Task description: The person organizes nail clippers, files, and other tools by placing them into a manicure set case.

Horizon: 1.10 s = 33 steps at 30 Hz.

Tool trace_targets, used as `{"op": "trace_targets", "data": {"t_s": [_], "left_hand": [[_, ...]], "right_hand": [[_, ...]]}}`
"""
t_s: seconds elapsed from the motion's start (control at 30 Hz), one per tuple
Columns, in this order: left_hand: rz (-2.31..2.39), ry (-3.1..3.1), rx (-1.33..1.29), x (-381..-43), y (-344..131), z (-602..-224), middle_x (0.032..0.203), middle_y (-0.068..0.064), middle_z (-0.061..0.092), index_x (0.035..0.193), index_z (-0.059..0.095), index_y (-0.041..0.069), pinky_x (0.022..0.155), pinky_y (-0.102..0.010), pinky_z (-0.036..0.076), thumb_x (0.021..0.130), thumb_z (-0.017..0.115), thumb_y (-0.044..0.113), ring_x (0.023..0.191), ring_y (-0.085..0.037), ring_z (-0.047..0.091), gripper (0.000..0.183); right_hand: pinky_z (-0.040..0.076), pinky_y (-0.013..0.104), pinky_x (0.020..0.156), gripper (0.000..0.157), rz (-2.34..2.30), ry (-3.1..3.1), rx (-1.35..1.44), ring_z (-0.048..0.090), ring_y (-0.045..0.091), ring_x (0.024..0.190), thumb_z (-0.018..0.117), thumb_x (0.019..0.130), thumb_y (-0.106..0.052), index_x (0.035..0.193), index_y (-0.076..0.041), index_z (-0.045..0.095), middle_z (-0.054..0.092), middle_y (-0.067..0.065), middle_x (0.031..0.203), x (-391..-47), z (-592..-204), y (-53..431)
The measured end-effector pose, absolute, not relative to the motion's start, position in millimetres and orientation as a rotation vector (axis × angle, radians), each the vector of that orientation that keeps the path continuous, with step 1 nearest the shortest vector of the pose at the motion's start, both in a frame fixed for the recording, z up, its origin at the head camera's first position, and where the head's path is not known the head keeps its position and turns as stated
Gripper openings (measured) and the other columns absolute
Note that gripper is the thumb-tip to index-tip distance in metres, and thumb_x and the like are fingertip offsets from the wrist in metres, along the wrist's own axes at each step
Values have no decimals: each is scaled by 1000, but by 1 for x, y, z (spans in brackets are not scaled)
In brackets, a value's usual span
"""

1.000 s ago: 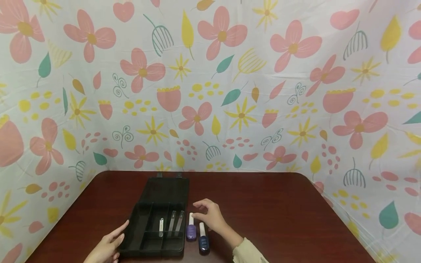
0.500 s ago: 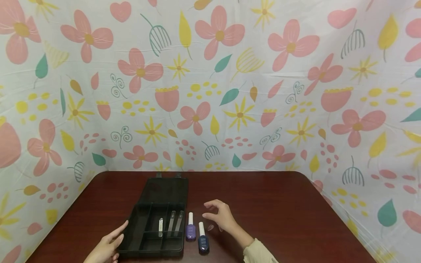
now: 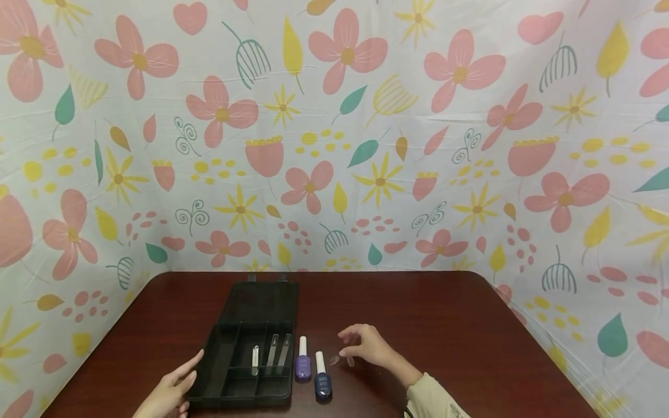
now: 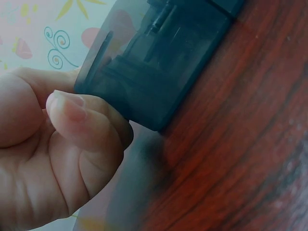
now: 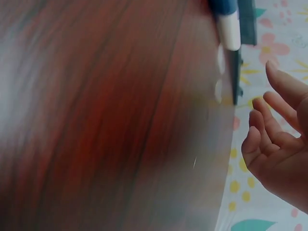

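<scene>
My left hand (image 3: 168, 388) holds the near left corner of a black compartment box (image 3: 209, 400), its lid (image 3: 263, 299) laid open behind. In the left wrist view, curled fingers (image 4: 113, 118) meet the corner of the see-through dark box (image 4: 144, 103). A nail clipper (image 3: 255, 361) and two slim flat strips (image 3: 272, 351) lie inside. My right hand (image 3: 368, 345), holding nothing visible, hovers with loosely bent fingers by two small clear oval pieces (image 3: 335, 360). In the right wrist view its fingers (image 5: 262, 125) stand apart.
Two white-capped nail polish bottles stand beside the box: a purple one (image 3: 302, 367) and a dark blue one (image 3: 323, 384). A faint thin clear sliver (image 5: 195, 162) lies on the dark red wooden table (image 3: 444, 325). A floral sheet (image 3: 334, 133) hangs behind.
My right hand has moved right and slightly down, away from the purple bottle. The clear oval pieces have come into view beside the dark blue bottle. The left hand stays on the box.
</scene>
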<state>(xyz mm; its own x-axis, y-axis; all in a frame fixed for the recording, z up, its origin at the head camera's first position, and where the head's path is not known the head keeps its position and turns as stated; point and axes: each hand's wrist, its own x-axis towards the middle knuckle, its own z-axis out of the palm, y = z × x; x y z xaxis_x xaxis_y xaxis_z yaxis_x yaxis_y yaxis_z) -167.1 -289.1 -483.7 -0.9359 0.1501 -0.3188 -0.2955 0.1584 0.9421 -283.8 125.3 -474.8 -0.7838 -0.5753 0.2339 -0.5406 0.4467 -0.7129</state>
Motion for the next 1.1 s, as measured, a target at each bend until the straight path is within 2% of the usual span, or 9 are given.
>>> {"op": "trace_targets", "data": {"t_s": [0.23, 0.27, 0.33, 0.43, 0.5, 0.53, 0.63, 0.93, 1.1], "left_hand": [[1869, 2061, -209, -168, -287, -482, 116, -38, 27, 142, 6, 3, 50, -30, 40, 95, 44, 24, 46, -13, 42, 63], [1865, 2066, -219, -168, -287, -481, 113, -36, 34, 142, 7, 3, 49, -30, 40, 96, 44, 24, 46, -12, 42, 63], [1839, 2095, -230, -168, -285, -480, 83, -22, 48, 142, 8, 2, 47, -29, 40, 96, 43, 22, 43, -11, 41, 61], [1778, 2188, -267, -169, -282, -478, 68, -8, 45, 142, 13, 1, 43, -27, 39, 96, 42, 19, 41, -10, 40, 57], [1732, 2268, -306, -169, -279, -477, 83, -18, 51, 141, 20, 1, 42, -27, 38, 95, 42, 16, 40, -11, 39, 54], [1709, 2307, -321, -169, -278, -477, 96, -26, 50, 141, 23, 2, 41, -27, 38, 94, 44, 17, 40, -11, 39, 53], [1662, 2376, -345, -169, -276, -477, 112, -35, 40, 140, 27, 2, 40, -28, 38, 94, 44, 19, 40, -13, 39, 51], [1655, 2405, -361, -170, -275, -478, 92, -18, 50, 139, 29, 3, 39, -27, 35, 93, 48, 23, 40, -13, 38, 54], [1642, 2432, -366, -169, -275, -479, 109, -28, 46, 139, 30, 3, 39, -28, 36, 93, 48, 27, 41, -14, 39, 54]], "right_hand": [[44, 23, 57, 32, -1149, 2543, -1032, 53, 9, 66, 76, 70, -8, 98, 4, 65, 60, 5, 78, -287, -477, 142], [44, 22, 57, 32, -1135, 2528, -1029, 53, 8, 65, 76, 70, -8, 98, 4, 65, 59, 5, 78, -287, -477, 143], [45, 23, 56, 32, -1118, 2500, -1030, 53, 9, 64, 76, 70, -7, 98, 3, 65, 59, 5, 78, -286, -477, 144], [44, 23, 55, 33, -1101, 2474, -1005, 53, 10, 63, 76, 69, -6, 99, 3, 65, 59, 6, 78, -285, -478, 146], [44, 23, 55, 33, -1098, 2468, -990, 53, 11, 62, 76, 69, -5, 99, 3, 65, 59, 6, 78, -285, -480, 146], [43, 23, 54, 33, -1096, 2469, -988, 52, 10, 62, 76, 68, -5, 99, 3, 65, 59, 6, 78, -285, -480, 147], [43, 23, 54, 34, -1092, 2477, -1000, 52, 9, 61, 77, 68, -4, 99, 3, 66, 59, 5, 77, -285, -481, 147], [43, 22, 56, 30, -1054, 2505, -1043, 50, 9, 64, 77, 67, -5, 95, 2, 68, 57, 2, 78, -285, -482, 146], [42, 22, 56, 28, -1034, 2513, -1062, 49, 7, 63, 77, 67, -5, 93, 1, 69, 56, 2, 76, -287, -483, 144]]}}
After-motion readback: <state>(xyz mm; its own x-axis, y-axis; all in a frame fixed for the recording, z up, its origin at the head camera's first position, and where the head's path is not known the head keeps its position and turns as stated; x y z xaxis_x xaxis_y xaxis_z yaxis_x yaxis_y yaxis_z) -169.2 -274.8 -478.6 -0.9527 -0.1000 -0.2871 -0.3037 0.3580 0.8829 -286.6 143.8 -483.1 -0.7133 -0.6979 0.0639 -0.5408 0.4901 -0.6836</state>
